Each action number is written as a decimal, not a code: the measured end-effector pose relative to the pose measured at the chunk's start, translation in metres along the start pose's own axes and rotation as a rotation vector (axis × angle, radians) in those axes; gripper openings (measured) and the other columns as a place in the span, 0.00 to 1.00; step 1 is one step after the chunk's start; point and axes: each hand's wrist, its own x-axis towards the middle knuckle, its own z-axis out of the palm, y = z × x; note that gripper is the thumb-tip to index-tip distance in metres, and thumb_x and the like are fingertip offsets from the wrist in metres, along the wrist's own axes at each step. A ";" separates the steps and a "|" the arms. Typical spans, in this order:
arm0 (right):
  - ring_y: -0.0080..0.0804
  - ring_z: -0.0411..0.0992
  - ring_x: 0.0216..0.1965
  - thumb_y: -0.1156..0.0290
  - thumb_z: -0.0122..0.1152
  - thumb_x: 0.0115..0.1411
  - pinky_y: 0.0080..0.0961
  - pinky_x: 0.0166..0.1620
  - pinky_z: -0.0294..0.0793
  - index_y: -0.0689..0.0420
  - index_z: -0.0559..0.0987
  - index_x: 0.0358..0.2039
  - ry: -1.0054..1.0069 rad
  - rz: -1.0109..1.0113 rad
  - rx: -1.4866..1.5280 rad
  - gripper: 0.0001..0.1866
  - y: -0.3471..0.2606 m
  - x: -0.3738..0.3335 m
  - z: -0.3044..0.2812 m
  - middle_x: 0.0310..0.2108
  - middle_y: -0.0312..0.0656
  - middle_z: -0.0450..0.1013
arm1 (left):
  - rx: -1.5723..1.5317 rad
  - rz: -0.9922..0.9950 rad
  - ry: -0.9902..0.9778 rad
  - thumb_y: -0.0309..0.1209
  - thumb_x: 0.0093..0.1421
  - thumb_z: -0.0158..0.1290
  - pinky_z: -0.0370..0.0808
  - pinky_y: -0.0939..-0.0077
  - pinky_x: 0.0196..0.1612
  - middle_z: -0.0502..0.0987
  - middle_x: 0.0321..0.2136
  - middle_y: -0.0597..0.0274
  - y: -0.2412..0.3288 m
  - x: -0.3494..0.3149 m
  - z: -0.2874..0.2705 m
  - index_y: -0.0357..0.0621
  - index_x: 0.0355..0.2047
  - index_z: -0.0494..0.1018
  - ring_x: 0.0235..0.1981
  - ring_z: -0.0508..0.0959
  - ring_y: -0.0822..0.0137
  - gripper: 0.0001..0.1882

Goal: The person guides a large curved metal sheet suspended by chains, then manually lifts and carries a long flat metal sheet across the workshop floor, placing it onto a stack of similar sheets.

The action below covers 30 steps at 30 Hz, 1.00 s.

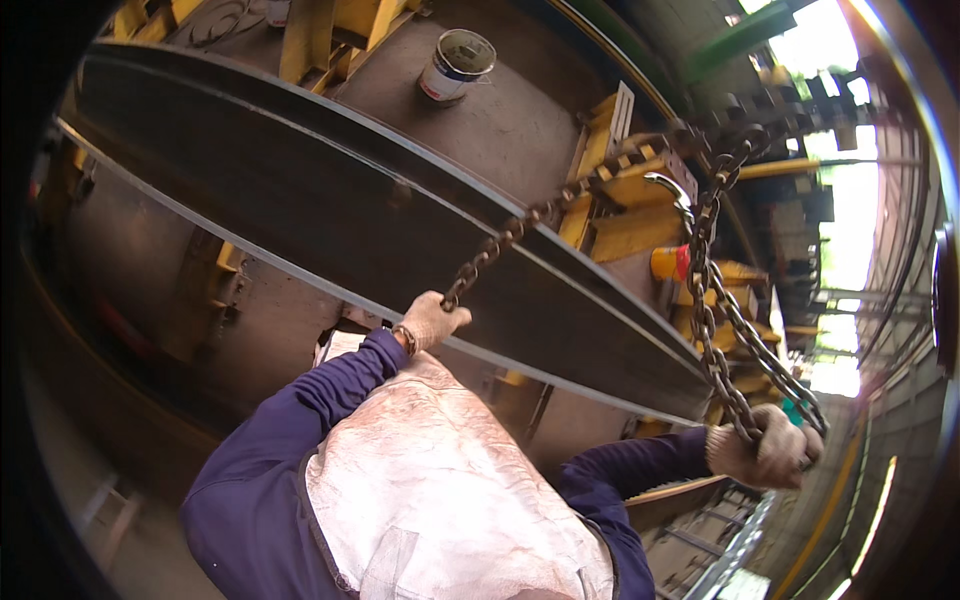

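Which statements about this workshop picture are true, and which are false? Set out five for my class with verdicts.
1. The left hand holds a chain. True.
2. The right hand is empty. False: the right hand also grips lengths of chain.
3. Both hands are gloved. True.
4. The bucket stands on the near side of the long dark beam. False: the bucket is beyond the beam, on its far side.
5. The person's sleeves are yellow. False: the sleeves are dark blue.

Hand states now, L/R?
Left hand: closed, holding a slanting chain run.
Right hand: closed, holding hanging chain.
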 end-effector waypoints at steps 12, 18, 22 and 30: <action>0.19 0.58 0.12 0.58 0.43 0.79 0.26 0.21 0.63 0.64 0.73 0.44 0.619 0.345 -0.122 0.20 -0.122 -0.125 0.074 0.16 0.27 0.59 | -0.175 0.002 0.307 0.37 0.58 0.66 0.67 0.70 0.20 0.72 0.11 0.64 -0.013 0.003 0.016 0.46 0.17 0.73 0.11 0.72 0.68 0.18; 0.24 0.65 0.21 0.67 0.54 0.74 0.39 0.51 0.80 0.51 0.72 0.26 1.323 0.363 0.084 0.15 -0.026 -0.298 0.037 0.19 0.30 0.65 | -0.169 0.097 0.156 0.35 0.59 0.65 0.69 0.71 0.19 0.72 0.11 0.64 -0.016 0.004 0.023 0.46 0.18 0.72 0.11 0.72 0.68 0.17; 0.30 0.73 0.26 0.70 0.54 0.71 0.37 0.51 0.80 0.52 0.72 0.19 1.501 -0.088 0.013 0.20 -0.025 -0.383 0.035 0.17 0.32 0.68 | -0.104 0.061 0.054 0.33 0.60 0.65 0.70 0.74 0.18 0.73 0.12 0.65 -0.014 -0.003 0.020 0.44 0.20 0.74 0.11 0.73 0.68 0.14; 0.33 0.76 0.30 0.74 0.55 0.68 0.37 0.48 0.81 0.53 0.71 0.16 1.706 -0.470 0.274 0.20 -0.024 -0.460 0.053 0.20 0.38 0.75 | 0.042 0.058 -0.103 0.36 0.64 0.59 0.69 0.71 0.20 0.72 0.12 0.61 -0.036 0.004 -0.002 0.40 0.21 0.75 0.13 0.73 0.68 0.17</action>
